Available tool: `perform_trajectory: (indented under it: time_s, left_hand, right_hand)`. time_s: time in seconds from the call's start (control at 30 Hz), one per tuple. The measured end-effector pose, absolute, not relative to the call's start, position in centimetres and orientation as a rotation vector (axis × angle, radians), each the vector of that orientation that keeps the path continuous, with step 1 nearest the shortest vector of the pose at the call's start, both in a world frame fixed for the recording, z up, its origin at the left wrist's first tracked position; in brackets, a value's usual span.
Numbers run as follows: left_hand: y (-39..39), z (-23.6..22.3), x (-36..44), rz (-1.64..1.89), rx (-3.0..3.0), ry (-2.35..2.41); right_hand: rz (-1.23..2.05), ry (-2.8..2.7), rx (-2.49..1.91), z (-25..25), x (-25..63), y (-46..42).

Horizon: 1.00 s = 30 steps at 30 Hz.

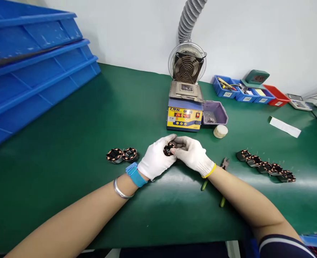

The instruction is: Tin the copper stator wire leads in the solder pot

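Observation:
Both hands wear white gloves and meet at the middle of the green table. My left hand (157, 157) is closed around the left side of a motor stator (169, 148), a black ring with copper windings. From the other side my right hand (192, 154) grips the same stator, thumb and fingertips on its rim. Two more stators (122, 155) stand side by side left of my left hand. Under my right forearm lie wire cutters (225, 163) with green handles, partly hidden. A row of several stators (265, 166) stretches off to the right.
A solder pot (184, 116) with a lit display stands just beyond my hands, a fan (187, 68) behind it. Beside it are a purple bin (220, 113) and a round white pad (220, 131). Blue crates (40, 79) rise at left; small bins (224, 86) line the wall.

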<state>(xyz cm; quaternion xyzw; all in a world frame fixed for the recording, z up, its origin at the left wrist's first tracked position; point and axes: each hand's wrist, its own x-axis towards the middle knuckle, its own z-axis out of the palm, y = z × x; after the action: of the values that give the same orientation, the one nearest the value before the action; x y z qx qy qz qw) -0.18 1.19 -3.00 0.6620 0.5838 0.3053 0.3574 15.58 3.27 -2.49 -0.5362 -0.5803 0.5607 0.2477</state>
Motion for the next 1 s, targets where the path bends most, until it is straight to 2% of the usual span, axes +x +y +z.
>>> perform_trajectory:
  time_s: [0.17, 0.27, 0.57, 0.8, 1.0]
  left_hand:
    - [1.1, -3.3, -0.1, 0.798, 1.683, 1.558]
    - [1.3, -3.0, -0.4, 0.745, 1.529, 1.573]
    - [1.2, -1.0, -0.8, 0.719, 1.064, 1.285]
    - [1.6, 0.3, -1.9, 1.196, 0.93, 1.443]
    - [1.6, -0.3, -0.4, 0.949, 0.54, 1.097]
  right_hand:
    - [1.058, -1.841, -1.577, -1.5, 15.6, 2.7]
    - [0.993, -1.825, -1.57, -1.5, 15.8, 2.8]
    - [1.48, -1.32, -1.372, -2.5, 15.8, 3.8]
    - [1.613, -1.018, -1.393, -2.9, 16.0, 5.0]
    - [1.685, -1.055, -1.199, -2.8, 16.1, 5.0]
